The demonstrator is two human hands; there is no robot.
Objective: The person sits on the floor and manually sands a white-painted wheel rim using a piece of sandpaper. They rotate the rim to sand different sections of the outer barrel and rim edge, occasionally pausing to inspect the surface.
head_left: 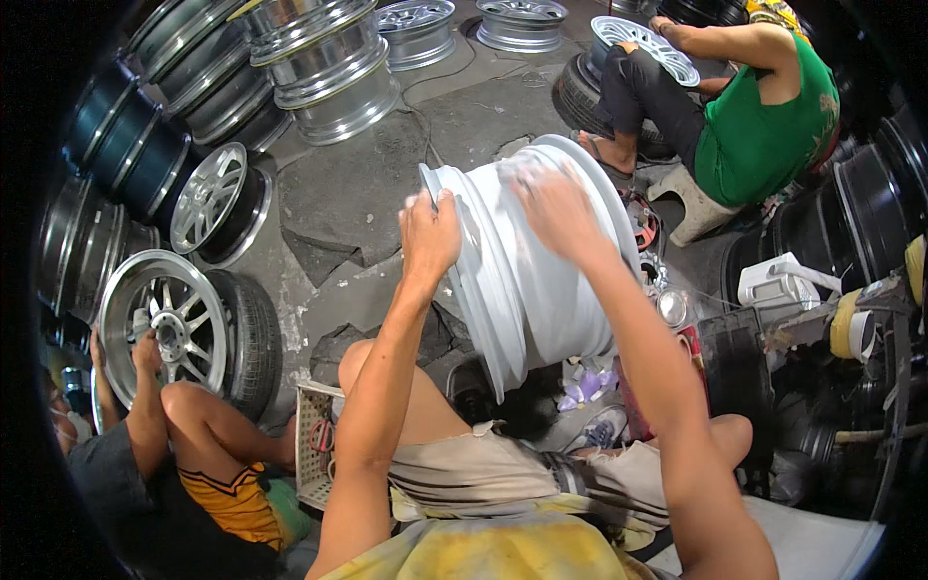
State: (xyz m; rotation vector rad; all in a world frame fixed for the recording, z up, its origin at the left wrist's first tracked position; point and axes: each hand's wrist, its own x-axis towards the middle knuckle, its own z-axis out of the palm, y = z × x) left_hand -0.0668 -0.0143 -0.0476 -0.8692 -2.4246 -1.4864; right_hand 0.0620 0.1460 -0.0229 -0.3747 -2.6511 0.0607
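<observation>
Light-grey wheel rim [556, 300] is straight ahead of the seated person, beyond the lap, lying on its side: barrel faces up, one flange to the left, the other to the right, slightly tilted. What carries it underneath: can't tell.

Left hand [431, 232]: grasping the left flange, fingers curled over the edge. Right hand [564, 213]: on or just above the barrel near the right flange, motion-blurred. Can't tell if it's gripping anything or making contact.

Around the person: perforated plastic basket [309, 491] by the left knee, red-handled tool [322, 436] inside. Purple plastic bag [587, 388] right of centre, below the rim. Roll of yellow tape [847, 333] far right.

Left: co-worker in dark shirt [111, 493], one hand at the hub of a silver spoked wheel [184, 360]; tire [253, 343] just beside that wheel. Upper right: co-worker in green sleeveless top [773, 121] on a white plastic stool [698, 208], with another spoked wheel [646, 50] at the knees, tire [577, 97] below it.

Upper left: stack of polished rims [324, 72] on the grey floor [329, 188].
</observation>
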